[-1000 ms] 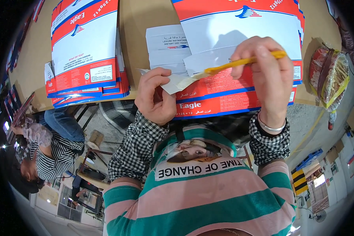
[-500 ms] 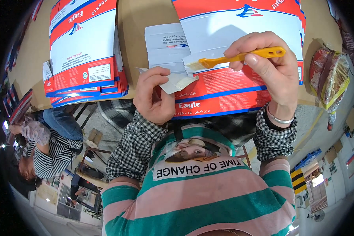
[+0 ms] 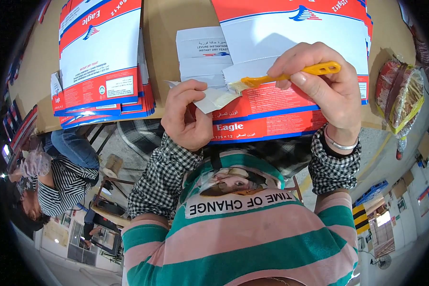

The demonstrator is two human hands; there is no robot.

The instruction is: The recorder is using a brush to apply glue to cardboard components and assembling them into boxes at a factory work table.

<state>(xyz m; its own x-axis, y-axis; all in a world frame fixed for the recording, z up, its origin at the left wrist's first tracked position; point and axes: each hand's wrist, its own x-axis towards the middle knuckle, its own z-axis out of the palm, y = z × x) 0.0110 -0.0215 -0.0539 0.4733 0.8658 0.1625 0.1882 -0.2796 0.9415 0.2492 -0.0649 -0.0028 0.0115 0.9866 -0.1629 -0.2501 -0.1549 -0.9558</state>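
Observation:
My right hand [image 3: 324, 83] is closed on the yellow handle of a brush [image 3: 291, 74]. Its pale bristles touch or hover just over a white cardboard flap, near a wet-looking strip. Between the thumb and fingers of my left hand [image 3: 188, 114] is the folded-up white flap [image 3: 214, 101] of a flat printed carton. That red, white and blue carton [image 3: 271, 102] lies on a stack of similar flat cartons in front of me. Farther back, a side panel [image 3: 202, 47] of white card sticks out to the left of the stack.
A second stack of flat cartons [image 3: 100, 62] lies at the left of the brown table [image 3: 164, 28]. At the right edge is a clear-wrapped bundle [image 3: 400, 93] with yellow trim. A person in a striped top [image 3: 64, 186] works at far left, wearing a see-through glove.
My right hand has shifted the brush slightly down and left, bringing its bristles closer to the flap. My left hand has stayed in place on the flap.

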